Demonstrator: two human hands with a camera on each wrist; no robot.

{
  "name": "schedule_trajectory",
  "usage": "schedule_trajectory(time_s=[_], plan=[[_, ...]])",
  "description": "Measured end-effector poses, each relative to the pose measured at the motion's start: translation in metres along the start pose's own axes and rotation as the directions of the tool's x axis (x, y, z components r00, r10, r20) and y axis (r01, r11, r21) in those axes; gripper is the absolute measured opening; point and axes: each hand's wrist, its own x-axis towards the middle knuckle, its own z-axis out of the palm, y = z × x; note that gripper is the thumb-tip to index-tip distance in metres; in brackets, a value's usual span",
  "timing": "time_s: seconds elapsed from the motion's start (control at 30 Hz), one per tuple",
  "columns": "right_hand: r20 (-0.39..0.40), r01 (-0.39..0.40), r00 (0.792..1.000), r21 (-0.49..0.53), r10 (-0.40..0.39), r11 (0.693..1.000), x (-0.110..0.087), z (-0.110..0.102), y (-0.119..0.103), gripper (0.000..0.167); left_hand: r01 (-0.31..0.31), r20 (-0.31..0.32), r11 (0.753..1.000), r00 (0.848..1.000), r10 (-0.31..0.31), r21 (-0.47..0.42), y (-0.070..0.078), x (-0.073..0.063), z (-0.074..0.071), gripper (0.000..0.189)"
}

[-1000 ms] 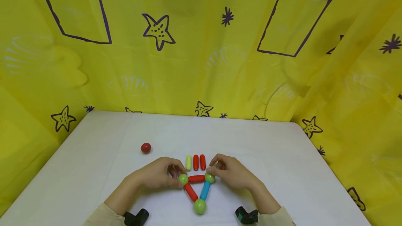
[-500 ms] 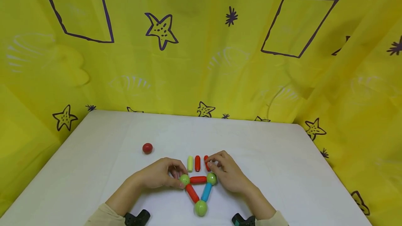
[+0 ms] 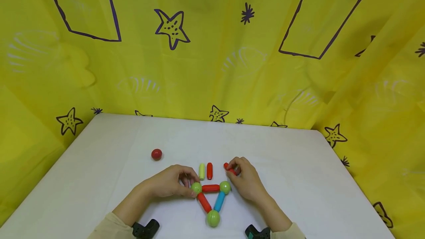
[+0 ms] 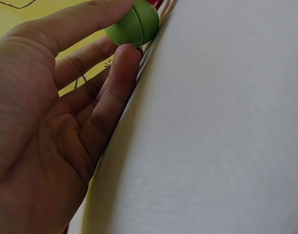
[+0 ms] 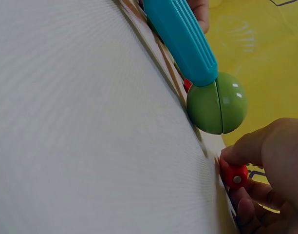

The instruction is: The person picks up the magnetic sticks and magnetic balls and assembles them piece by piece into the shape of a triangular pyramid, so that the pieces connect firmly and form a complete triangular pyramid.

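Note:
A triangle of rods and green balls lies on the white table. Its sides are two red rods point(image 3: 211, 188) and a blue rod point(image 3: 219, 201); its corners are a left ball point(image 3: 196, 187), a right ball point(image 3: 225, 187) and a near ball point(image 3: 213, 218). My left hand point(image 3: 172, 183) pinches the left ball between thumb and fingers, also seen in the left wrist view on the green ball point(image 4: 134, 24). My right hand point(image 3: 247, 180) pinches a loose red rod point(image 3: 230, 169) beyond the right ball; in the right wrist view the metal-dotted end of this red rod point(image 5: 233, 173) shows.
A pale yellow rod point(image 3: 201, 171) and another red rod point(image 3: 209, 171) lie side by side behind the triangle. Farther back to the left sits a red ball point(image 3: 156, 154). A yellow patterned curtain point(image 3: 199, 65) rises behind the table's far edge.
My right hand has let go of the triangle's right ball and taken the rightmost loose red rod, shifting it right and tilting it. My left hand stays on the left ball.

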Motion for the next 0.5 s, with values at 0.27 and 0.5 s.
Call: schedule_trajectory(time_s=[0.27, 0.5], plan=[[-0.01, -0.037, 0.999, 0.109, 0.038, 0.993, 0.0025, 0.0007, 0.0024, 0.021, 0.01, -0.015, 1.0, 1.0, -0.01, -0.006, -0.0013, 0.001, -0.0001, 0.028], [0.018, -0.085, 0.996, 0.322, 0.084, 0.943, 0.0053, -0.0015, 0.0023, 0.032, 0.001, -0.037, 1.0, 0.999, -0.001, -0.007, -0.0064, 0.0023, 0.0001, 0.026]])
